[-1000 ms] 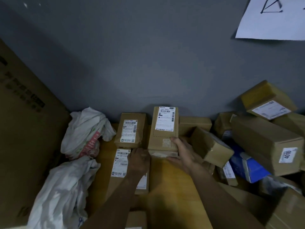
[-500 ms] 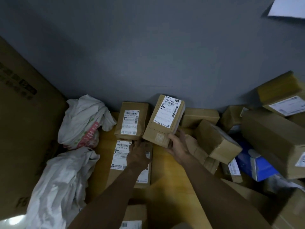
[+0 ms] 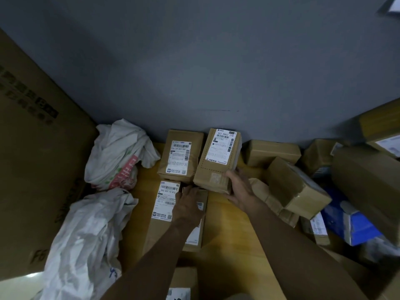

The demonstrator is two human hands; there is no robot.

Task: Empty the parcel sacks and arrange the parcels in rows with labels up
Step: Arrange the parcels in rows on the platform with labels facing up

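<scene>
Brown cardboard fills the lower frame in dim light, and the print on every label is too soft to read in full. A large carton (image 3: pixel 36 169) is cut off by the left edge, and a sheet of paper (image 3: pixel 391 5) shows only a corner at the upper right. At the bottom edge a further box (image 3: pixel 179 286) is half out of view. The heap of parcels (image 3: pixel 296 187) at the right is jumbled, with a blue box (image 3: pixel 355 224) partly buried under it; most of their labels are hidden or turned away. Two crumpled white sacks (image 3: pixel 121 152) lie at centre left, and what they contain cannot be seen.

Half a second ago the labelled parcel (image 3: pixel 216 161) was tipped to the right and raised off the wooden surface (image 3: pixel 227 234). It now lies square against the grey wall (image 3: pixel 194 72) at frame centre, label up, just beside the second parcel (image 3: pixel 180 156) on its left.

The right hand (image 3: pixel 240 189) grips the labelled parcel's near right corner, thumb on the top face and the other fingers hidden beneath or behind it. The left hand (image 3: pixel 188 204) has stayed flat, fingers straight, on the lower parcel (image 3: pixel 164 204), covering part of its label, its fingertips reaching to the labelled parcel's near edge.
</scene>
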